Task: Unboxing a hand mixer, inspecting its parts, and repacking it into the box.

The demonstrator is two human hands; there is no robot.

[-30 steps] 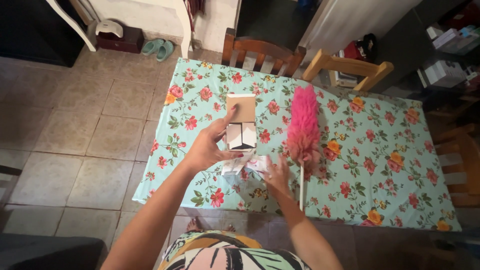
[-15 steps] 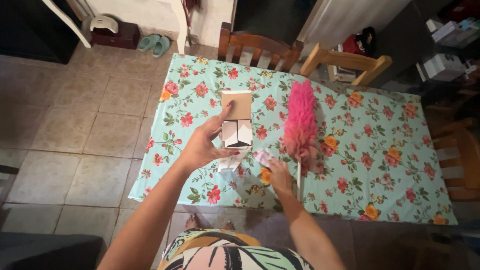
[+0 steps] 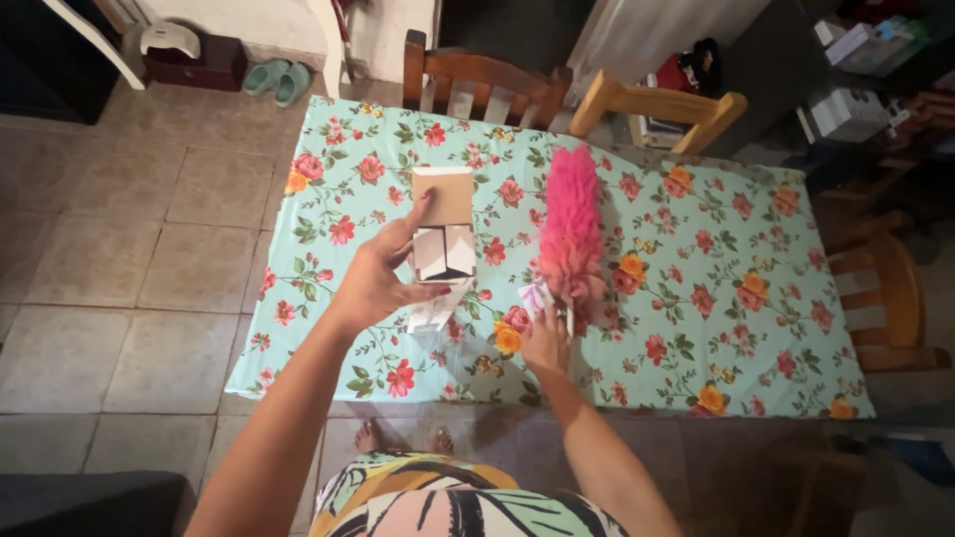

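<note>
Head view | left grip (image 3: 383, 278) grasping open cardboard box (image 3: 444, 224), contents unseen | right grip (image 3: 545, 338) clenched on pink duster (image 3: 571, 229)

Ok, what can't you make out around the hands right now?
Head view, the only one:
- Left hand holds a small cardboard box; its contents are hidden by the flaps.
- Right hand covers a small pale item; too small to identify.
- Pink feather duster: handle mostly hidden by the right hand.
</note>
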